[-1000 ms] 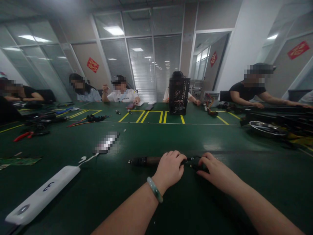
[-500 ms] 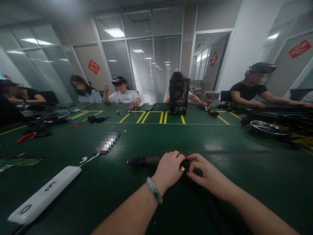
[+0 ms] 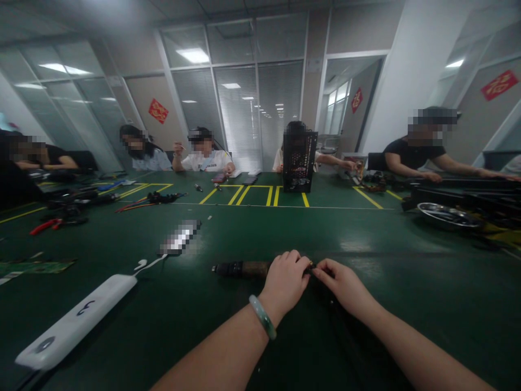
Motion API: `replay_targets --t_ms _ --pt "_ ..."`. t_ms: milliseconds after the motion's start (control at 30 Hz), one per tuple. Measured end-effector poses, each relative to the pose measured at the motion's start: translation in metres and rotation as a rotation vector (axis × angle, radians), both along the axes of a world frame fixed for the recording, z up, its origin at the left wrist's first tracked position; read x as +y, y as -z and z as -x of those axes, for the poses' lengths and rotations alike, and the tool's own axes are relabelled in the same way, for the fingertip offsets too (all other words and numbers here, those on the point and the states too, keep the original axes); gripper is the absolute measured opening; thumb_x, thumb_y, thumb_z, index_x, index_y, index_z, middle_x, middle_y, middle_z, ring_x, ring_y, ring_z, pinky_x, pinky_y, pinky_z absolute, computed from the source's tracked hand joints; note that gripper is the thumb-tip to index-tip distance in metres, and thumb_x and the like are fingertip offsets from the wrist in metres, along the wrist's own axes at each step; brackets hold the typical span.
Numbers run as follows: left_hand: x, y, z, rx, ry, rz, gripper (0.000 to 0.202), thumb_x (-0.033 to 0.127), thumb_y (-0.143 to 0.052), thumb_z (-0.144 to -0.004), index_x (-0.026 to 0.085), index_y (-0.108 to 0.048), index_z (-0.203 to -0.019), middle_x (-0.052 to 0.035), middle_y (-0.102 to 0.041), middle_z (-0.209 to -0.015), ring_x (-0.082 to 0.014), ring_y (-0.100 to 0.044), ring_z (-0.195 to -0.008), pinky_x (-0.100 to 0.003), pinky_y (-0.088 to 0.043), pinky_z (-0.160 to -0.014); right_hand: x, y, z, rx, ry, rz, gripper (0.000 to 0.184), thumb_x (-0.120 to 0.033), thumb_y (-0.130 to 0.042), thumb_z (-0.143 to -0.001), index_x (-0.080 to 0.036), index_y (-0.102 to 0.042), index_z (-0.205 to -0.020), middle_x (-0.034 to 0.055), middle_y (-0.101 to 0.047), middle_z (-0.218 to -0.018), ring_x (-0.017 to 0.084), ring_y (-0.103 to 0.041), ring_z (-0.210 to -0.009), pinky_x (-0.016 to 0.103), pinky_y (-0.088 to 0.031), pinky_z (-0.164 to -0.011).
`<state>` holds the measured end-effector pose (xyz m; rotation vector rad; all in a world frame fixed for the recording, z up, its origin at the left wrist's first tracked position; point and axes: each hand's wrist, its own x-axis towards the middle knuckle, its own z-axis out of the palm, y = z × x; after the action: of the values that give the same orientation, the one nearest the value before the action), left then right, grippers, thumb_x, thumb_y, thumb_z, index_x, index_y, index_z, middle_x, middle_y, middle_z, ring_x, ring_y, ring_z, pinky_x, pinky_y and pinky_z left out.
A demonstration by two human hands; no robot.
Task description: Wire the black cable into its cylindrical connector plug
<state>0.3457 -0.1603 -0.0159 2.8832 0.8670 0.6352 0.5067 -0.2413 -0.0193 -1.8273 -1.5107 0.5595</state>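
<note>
A dark electric screwdriver (image 3: pixel 248 269) lies along the green table, its bit end pointing left. My left hand (image 3: pixel 287 277) is closed around its rear part and wears a jade-coloured bangle on the wrist. Just right of it, my right hand (image 3: pixel 342 285) pinches a small dark cable plug (image 3: pixel 311 267) against the screwdriver's back end. A bit of brass-coloured metal shows between the fingertips. Whether the plug is seated cannot be seen. A dark cable, hard to make out, seems to run down from the right hand toward me.
A long white power strip (image 3: pixel 77 323) marked 3 lies at left, its cord reaching a blurred-out flat object (image 3: pixel 179 239). Red-handled pliers (image 3: pixel 45 226), wire bundles (image 3: pixel 157 198) and a green circuit board (image 3: pixel 36 266) are farther left. Across stand a black computer case (image 3: pixel 300 163), a metal bowl (image 3: pixel 448 215) and co-workers.
My right hand has shifted slightly left and up, bringing its fingertips closer to the screwdriver's rear. My left hand stays on the tool. Across the table, a co-worker's hand has moved right.
</note>
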Motion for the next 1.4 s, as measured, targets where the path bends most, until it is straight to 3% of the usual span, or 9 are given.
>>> replay_targets --t_ms 167,467,667,933,1400 --pt "0.002 -0.002 0.002 -0.026 0.035 0.037 0.015 0.028 -0.06 -0.085 0.022 -0.058 -0.099 -0.0031 -0.053 -0.097 -0.0207 -0.051 -0.092 -0.034 -0.043 -0.076 -0.002 -0.001 -0.003 0.022 -0.015 0.043 0.023 -0.04 -0.05 -0.09 -0.02 -0.061 -0.083 -0.0008 -0.065 -0.076 0.016 -0.06 -0.07 0.024 -0.04 -0.061" --pt "0.003 -0.006 0.006 -0.069 0.059 0.116 0.012 0.028 -0.061 -0.084 0.022 -0.061 -0.093 -0.002 -0.056 -0.095 -0.0199 -0.052 -0.089 -0.035 -0.043 -0.077 -0.007 -0.007 -0.015 -0.162 0.024 0.155 0.01 -0.029 -0.057 -0.082 -0.021 -0.063 -0.08 -0.0006 -0.068 -0.073 0.016 -0.062 -0.066 0.023 -0.039 -0.057" --pt "0.004 -0.005 0.005 -0.073 0.069 0.115 0.011 0.029 -0.06 -0.085 0.024 -0.061 -0.094 -0.0006 -0.056 -0.095 -0.0191 -0.052 -0.089 -0.034 -0.043 -0.077 -0.005 -0.006 -0.005 -0.187 0.036 0.084 0.008 -0.026 -0.058 -0.081 -0.022 -0.064 -0.08 -0.001 -0.068 -0.075 0.015 -0.062 -0.068 0.024 -0.041 -0.059" --pt "0.004 -0.004 0.006 -0.065 0.079 0.096 0.013 0.027 -0.061 -0.085 0.023 -0.06 -0.098 -0.0003 -0.056 -0.097 -0.0178 -0.053 -0.089 -0.033 -0.043 -0.08 -0.001 -0.001 -0.005 0.02 0.016 0.042 0.016 -0.034 -0.056 -0.084 -0.02 -0.064 -0.083 0.0011 -0.07 -0.078 0.017 -0.064 -0.071 0.023 -0.045 -0.062" --pt "0.005 -0.006 0.007 -0.025 0.106 0.07 0.012 0.027 -0.062 -0.086 0.026 -0.063 -0.097 0.0003 -0.056 -0.096 -0.0176 -0.053 -0.09 -0.032 -0.041 -0.079 -0.003 -0.001 0.0 -0.109 -0.06 0.041 0.011 -0.029 -0.057 -0.083 -0.022 -0.065 -0.082 -0.0004 -0.069 -0.077 0.016 -0.062 -0.069 0.024 -0.043 -0.061"
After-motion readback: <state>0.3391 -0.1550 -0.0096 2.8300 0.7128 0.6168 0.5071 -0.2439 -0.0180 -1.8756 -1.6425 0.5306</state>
